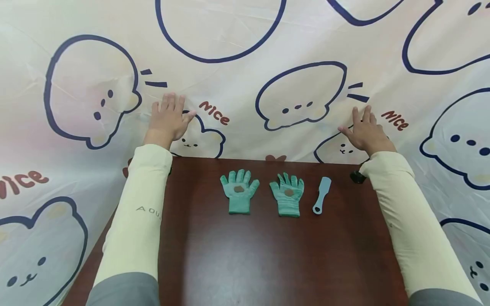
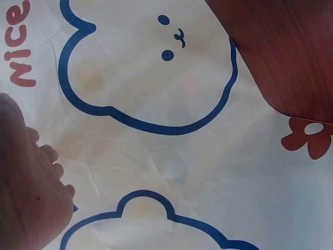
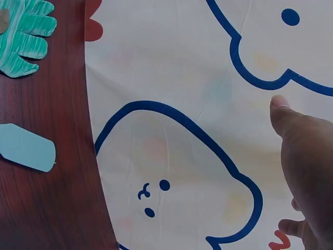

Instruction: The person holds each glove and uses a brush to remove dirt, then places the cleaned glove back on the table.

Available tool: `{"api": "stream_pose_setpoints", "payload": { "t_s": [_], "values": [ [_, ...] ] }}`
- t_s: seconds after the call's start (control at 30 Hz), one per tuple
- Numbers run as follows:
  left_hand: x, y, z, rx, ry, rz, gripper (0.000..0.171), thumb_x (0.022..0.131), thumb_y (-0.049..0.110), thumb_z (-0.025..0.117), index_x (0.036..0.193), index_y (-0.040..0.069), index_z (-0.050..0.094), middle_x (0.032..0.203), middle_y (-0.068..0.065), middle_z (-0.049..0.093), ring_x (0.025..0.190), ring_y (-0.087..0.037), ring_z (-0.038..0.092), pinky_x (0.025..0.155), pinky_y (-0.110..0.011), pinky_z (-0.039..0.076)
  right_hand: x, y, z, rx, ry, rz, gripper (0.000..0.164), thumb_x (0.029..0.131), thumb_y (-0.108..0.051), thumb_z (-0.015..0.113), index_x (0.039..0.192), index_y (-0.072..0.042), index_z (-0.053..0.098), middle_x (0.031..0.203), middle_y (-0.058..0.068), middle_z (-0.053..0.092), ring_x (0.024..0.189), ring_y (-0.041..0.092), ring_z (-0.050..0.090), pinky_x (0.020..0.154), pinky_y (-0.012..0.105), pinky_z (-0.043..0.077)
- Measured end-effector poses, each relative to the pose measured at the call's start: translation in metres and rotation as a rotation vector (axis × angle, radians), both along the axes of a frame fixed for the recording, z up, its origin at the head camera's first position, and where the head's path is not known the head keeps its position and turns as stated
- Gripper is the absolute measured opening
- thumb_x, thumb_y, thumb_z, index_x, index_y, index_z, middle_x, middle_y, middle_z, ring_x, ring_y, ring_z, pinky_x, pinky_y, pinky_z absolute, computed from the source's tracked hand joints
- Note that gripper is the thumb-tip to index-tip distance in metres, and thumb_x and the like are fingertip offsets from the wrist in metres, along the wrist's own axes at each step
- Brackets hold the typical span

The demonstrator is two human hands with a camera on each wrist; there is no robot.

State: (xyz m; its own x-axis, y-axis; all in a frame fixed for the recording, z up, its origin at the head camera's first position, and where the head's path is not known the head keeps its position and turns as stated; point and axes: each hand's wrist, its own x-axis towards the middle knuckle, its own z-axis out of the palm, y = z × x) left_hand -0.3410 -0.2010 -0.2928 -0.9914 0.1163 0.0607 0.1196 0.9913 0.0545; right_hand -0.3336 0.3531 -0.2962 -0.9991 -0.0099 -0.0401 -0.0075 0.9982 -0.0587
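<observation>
Head view: a dark wood table [image 1: 283, 255] meets a pale, cartoon-printed cloth [image 1: 237, 89]. Over the cloth, the left hand [image 1: 168, 121] and right hand [image 1: 367, 131] lie open-fingered, holding nothing. Between them, nearer the person, a green glove [image 1: 239, 205], a second glove [image 1: 289, 208] and a light-blue tool [image 1: 324, 187] rest on the table — all apart from the fingers.

A brown table [image 1: 287, 255] bears two gloves [image 1: 239, 205] and a blue tool [image 1: 324, 186].

Fingers [image 3: 291, 227] over sheet [image 3: 177, 67], green glove [image 3: 34, 30] and blue tool [image 3: 30, 147] on table [image 3: 57, 213]
</observation>
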Motion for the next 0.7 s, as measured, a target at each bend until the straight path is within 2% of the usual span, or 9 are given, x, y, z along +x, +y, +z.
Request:
{"api": "stream_pose_setpoints", "payload": {
  "t_s": [0.07,0.13,0.23,0.33,0.4,0.47,0.53,0.63,0.7],
  "values": [
    [0.001,0.0,0.0,0.011,0.002,0.006,0.077,0.108,0.057,0.009,0.163,0.006,-0.008,0.169,-0.024,-0.012,0.158,-0.042,-0.011,0.127,-0.064,-0.003,-0.001,0.0,-0.001,0.001,-0.002,-0.002,0.091,0.107,-0.063,0.022,0.159,0.001,-0.017,0.158,0.039,-0.026,0.149,0.061,-0.005,0.115,0.077,0.019],
    [0.001,0.004,-0.002,0.043,0.013,0.037,0.079,0.107,0.058,0.01,0.164,0.005,-0.005,0.169,-0.027,-0.001,0.158,-0.045,-0.004,0.126,-0.066,-0.002,-0.002,0.0,-0.004,-0.016,0.003,-0.009,0.093,0.106,-0.064,0.021,0.158,0.001,-0.018,0.158,0.038,-0.027,0.149,0.062,-0.003,0.116,0.077,0.018],
    [0.004,0.017,-0.004,0.14,0.002,0.119,0.081,0.108,0.058,0.011,0.163,-0.001,0.005,0.164,-0.033,0.021,0.154,-0.051,0.014,0.124,-0.071,0.003,-0.001,0.0,-0.013,-0.05,0.021,-0.03,0.096,0.105,-0.067,0.021,0.158,0.003,-0.02,0.159,0.038,-0.025,0.148,0.063,0.0,0.116,0.076,0.018],
    [0.008,0.039,-0.008,0.22,-0.04,0.172,0.078,0.11,0.053,0.015,0.159,-0.007,0.017,0.154,-0.035,0.04,0.145,-0.053,0.034,0.122,-0.071,0.017,0.004,-0.001,-0.026,-0.091,0.033,-0.072,0.1,0.105,-0.066,0.027,0.158,0.008,-0.014,0.161,0.041,-0.015,0.147,0.064,0.01,0.116,0.075,0.022],
    [0.013,0.057,-0.014,0.264,-0.057,0.154,0.071,0.111,0.047,0.023,0.155,-0.009,0.028,0.147,-0.033,0.049,0.138,-0.051,0.045,0.119,-0.069,0.029,0.009,-0.004,-0.036,-0.099,0.035,-0.09,0.098,0.106,-0.062,0.031,0.157,0.012,-0.007,0.16,0.045,-0.004,0.143,0.064,0.017,0.114,0.075,0.027],
    [0.02,0.079,-0.023,0.316,-0.046,0.103,0.059,0.111,0.039,0.034,0.145,-0.008,0.042,0.136,-0.029,0.057,0.126,-0.046,0.056,0.109,-0.061,0.044,0.015,-0.008,-0.046,-0.113,0.023,-0.095,0.096,0.106,-0.06,0.032,0.155,0.016,0.003,0.155,0.047,0.009,0.138,0.063,0.026,0.112,0.073,0.032],
    [0.03,0.103,-0.033,0.385,-0.034,0.051,0.047,0.109,0.032,0.044,0.136,-0.007,0.051,0.126,-0.025,0.062,0.114,-0.04,0.062,0.1,-0.053,0.053,0.023,-0.012,-0.058,-0.125,-0.003,-0.088,0.094,0.107,-0.06,0.031,0.152,0.02,0.01,0.149,0.049,0.017,0.133,0.062,0.031,0.11,0.072,0.036],
    [0.046,0.143,-0.051,0.496,-0.068,-0.006,0.039,0.106,0.027,0.054,0.128,-0.004,0.058,0.12,-0.02,0.065,0.1,-0.033,0.066,0.086,-0.044,0.059,0.037,-0.019,-0.075,-0.134,-0.063,-0.082,0.094,0.107,-0.06,0.03,0.15,0.022,0.014,0.147,0.05,0.021,0.131,0.063,0.035,0.107,0.072,0.039],
    [0.058,0.169,-0.065,0.538,-0.127,-0.027,0.044,0.105,0.029,0.057,0.134,-0.004,0.056,0.123,-0.019,0.066,0.1,-0.031,0.068,0.086,-0.042,0.06,0.046,-0.024,-0.087,-0.129,-0.112,-0.09,0.095,0.107,-0.06,0.03,0.151,0.023,0.013,0.149,0.05,0.021,0.133,0.063,0.036,0.106,0.071,0.04]
  ]
}}
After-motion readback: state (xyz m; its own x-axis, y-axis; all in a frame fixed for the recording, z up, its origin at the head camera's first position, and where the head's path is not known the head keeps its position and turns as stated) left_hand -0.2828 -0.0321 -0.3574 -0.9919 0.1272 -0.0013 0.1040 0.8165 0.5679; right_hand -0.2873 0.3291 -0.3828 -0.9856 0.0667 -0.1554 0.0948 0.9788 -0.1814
